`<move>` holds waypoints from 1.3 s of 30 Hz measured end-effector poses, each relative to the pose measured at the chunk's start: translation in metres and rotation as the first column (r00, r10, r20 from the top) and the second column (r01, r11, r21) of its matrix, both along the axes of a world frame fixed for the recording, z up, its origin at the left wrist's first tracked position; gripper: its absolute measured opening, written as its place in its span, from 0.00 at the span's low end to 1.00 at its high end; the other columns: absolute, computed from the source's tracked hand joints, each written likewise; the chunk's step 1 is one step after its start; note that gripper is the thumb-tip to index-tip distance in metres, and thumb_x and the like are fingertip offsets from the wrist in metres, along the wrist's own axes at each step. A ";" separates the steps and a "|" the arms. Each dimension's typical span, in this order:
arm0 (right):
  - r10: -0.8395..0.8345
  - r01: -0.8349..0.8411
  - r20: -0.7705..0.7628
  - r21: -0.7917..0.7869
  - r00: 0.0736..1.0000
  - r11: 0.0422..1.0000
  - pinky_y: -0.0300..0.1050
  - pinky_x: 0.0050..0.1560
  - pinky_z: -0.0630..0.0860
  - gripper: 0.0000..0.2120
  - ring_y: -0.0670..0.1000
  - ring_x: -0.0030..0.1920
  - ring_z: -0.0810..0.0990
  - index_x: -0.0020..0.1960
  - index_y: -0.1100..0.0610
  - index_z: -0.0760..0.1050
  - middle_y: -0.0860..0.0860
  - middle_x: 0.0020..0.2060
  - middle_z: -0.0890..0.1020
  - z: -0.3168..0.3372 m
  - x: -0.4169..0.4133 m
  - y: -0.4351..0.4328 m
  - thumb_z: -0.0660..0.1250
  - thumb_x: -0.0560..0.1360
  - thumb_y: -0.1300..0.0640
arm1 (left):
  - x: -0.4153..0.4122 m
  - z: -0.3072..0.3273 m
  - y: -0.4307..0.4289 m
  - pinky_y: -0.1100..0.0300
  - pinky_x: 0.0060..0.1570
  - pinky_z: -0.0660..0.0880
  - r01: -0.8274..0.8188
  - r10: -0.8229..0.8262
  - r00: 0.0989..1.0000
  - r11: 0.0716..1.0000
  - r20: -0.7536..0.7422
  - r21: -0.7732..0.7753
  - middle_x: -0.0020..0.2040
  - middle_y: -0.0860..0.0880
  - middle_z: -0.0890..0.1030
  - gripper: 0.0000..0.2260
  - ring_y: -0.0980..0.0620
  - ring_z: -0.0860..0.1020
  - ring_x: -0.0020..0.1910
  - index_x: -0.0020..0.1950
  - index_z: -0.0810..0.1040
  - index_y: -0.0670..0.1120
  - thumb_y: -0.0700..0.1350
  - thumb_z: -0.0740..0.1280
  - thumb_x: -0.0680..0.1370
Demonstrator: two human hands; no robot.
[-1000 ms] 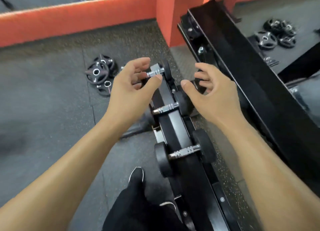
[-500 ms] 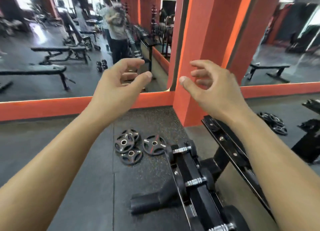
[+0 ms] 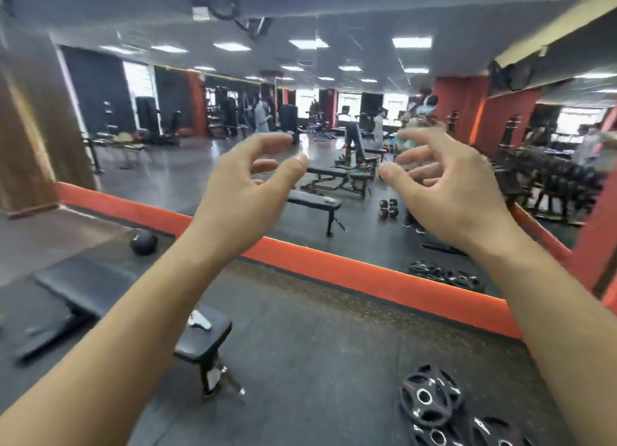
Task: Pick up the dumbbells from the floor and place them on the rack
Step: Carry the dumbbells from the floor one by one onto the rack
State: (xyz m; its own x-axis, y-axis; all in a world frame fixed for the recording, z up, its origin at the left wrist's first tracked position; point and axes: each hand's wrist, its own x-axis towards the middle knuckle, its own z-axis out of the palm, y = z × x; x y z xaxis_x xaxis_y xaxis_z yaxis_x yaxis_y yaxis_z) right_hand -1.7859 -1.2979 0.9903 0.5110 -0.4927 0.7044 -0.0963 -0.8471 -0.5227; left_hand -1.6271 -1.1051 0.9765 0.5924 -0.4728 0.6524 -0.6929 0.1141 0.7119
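Note:
My left hand (image 3: 247,192) and my right hand (image 3: 447,192) are raised side by side in front of the wall mirror, fingers loosely curled, each holding nothing. The rack with its dumbbells is out of the frame. Only in the mirror, a pair of black dumbbells (image 3: 389,208) stands on the reflected floor, and a loaded dumbbell rack (image 3: 554,178) shows at the right.
A black flat bench (image 3: 200,338) stands on the rubber floor at lower left, a white object on its pad. Black weight plates (image 3: 430,402) lie at lower right. A dark ball (image 3: 143,242) sits by the orange mirror base (image 3: 334,268). People appear in the reflection.
The view has swung up and left, from the rack with several dumbbells to the mirror and bench. Both hands stay empty and have risen with the view.

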 end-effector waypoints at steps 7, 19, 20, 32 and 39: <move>0.382 -0.382 0.056 -0.005 0.922 0.924 0.54 0.55 0.83 0.22 0.46 0.50 0.84 0.69 0.45 0.77 0.42 0.53 0.83 0.010 0.230 0.074 0.73 0.77 0.41 | 0.155 0.023 0.111 0.74 0.48 0.73 -0.379 0.381 0.924 0.924 0.037 -0.047 0.56 0.61 0.83 0.11 0.67 0.81 0.52 0.62 0.82 0.56 0.53 0.69 0.81; 0.816 -0.816 0.061 -0.030 0.574 0.577 0.51 0.57 0.82 0.22 0.44 0.47 0.84 0.66 0.41 0.77 0.42 0.50 0.83 0.003 0.595 0.238 0.70 0.74 0.37 | 0.376 0.024 0.267 0.76 0.48 0.74 -0.826 0.825 0.562 0.563 0.051 -0.004 0.55 0.61 0.82 0.08 0.64 0.80 0.55 0.60 0.81 0.55 0.51 0.68 0.82; 0.841 -0.841 0.034 -0.019 0.539 0.540 0.51 0.56 0.82 0.22 0.43 0.47 0.84 0.66 0.41 0.77 0.42 0.50 0.83 0.000 0.617 0.255 0.70 0.74 0.37 | 0.389 0.020 0.282 0.75 0.50 0.74 -0.852 0.851 0.524 0.524 0.039 0.011 0.55 0.61 0.82 0.09 0.64 0.80 0.55 0.60 0.82 0.54 0.51 0.68 0.82; 0.969 -0.976 -0.114 -0.019 0.220 0.219 0.51 0.59 0.81 0.21 0.42 0.47 0.83 0.67 0.43 0.77 0.40 0.50 0.83 -0.049 0.856 0.524 0.70 0.76 0.39 | 0.574 -0.039 0.510 0.81 0.45 0.68 -0.971 0.970 0.241 0.241 0.034 -0.002 0.50 0.66 0.82 0.07 0.76 0.77 0.46 0.58 0.82 0.54 0.51 0.69 0.81; 0.981 -0.994 -0.164 0.022 0.105 0.110 0.54 0.57 0.82 0.23 0.44 0.49 0.83 0.69 0.42 0.76 0.41 0.53 0.82 -0.049 0.971 0.691 0.70 0.76 0.38 | 0.677 -0.041 0.654 0.79 0.46 0.68 -0.987 0.990 0.143 0.144 -0.020 0.073 0.52 0.63 0.82 0.05 0.72 0.78 0.47 0.56 0.82 0.55 0.51 0.69 0.81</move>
